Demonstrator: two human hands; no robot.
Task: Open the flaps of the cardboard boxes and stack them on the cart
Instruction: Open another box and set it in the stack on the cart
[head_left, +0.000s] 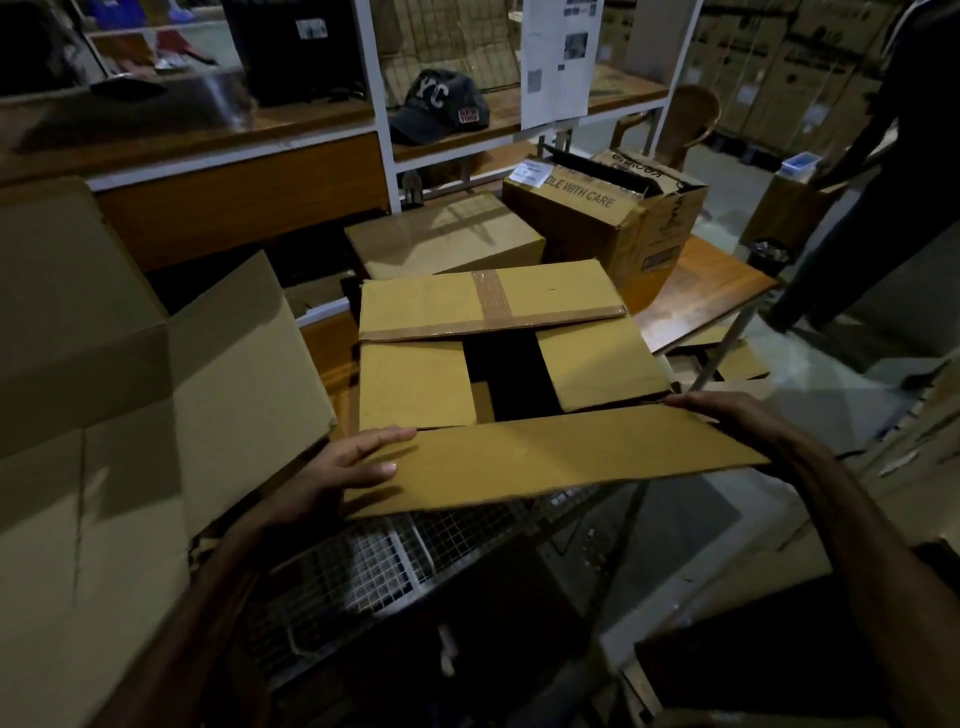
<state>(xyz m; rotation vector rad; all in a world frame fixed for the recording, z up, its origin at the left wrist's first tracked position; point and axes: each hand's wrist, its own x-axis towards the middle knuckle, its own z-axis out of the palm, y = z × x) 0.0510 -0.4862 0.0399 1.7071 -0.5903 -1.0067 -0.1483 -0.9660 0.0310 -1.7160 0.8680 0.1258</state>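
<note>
Head view looked down on a cardboard box (498, 364) sitting on a wooden table (711, 296), centre frame. Near long flap (550, 457) was folded out toward the person, roughly level. Left hand (348, 467) gripped the flap's left end: thumb on top of the cardboard, index finger lying straight along the fold line, other fingers hidden under the flap. Right hand (737, 415) held the flap's right end, fingers laid along the far edge and bent over it; thumb not visible. Far long flap (488, 301) still lay down over the box, with a strip of brown tape (491, 296) across it. Two short side flaps lay flat inside, dark gap between them showing the box interior.

Large open box (130, 389) stood at left, flaps up, just beside the left hand. Wire-mesh cart (363, 561) sat below the held flap, nearer the camera; mesh visible, rest dark. Behind the task box lay a flat closed box (447, 234), and to its right a taller open box printed "HANDLE WITH CARE" (608, 213). Dark cap (441, 106) rested on a shelf behind. Printed paper sheet (558, 57) hung on the white frame. Another person (883, 156) stood at far right, mostly dark. Brown chair (685, 119) stood behind the table.
</note>
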